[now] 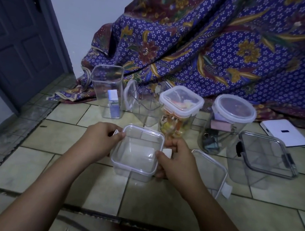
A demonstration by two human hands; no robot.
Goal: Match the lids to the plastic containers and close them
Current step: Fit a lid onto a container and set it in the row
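A clear square container (134,168) with its clear lid (139,148) on top stands on the tiled floor in front of me. My left hand (98,140) grips the lid's left edge at its side clip. My right hand (175,157) grips the right edge, thumb on the lid near the right clip. A loose clear lid (211,171) lies just right of my right hand. Behind stand a tall open container (106,89), an open square container (144,110) with a lid (129,96) leaning on it, and a closed jar of colourful items (178,111).
A round closed jar (225,123) with clips inside and a large container with a black-clipped lid (265,156) stand at the right. A white flat box (284,133) lies far right. Patterned purple cloth (216,46) drapes behind; a dark door (16,33) is at the left.
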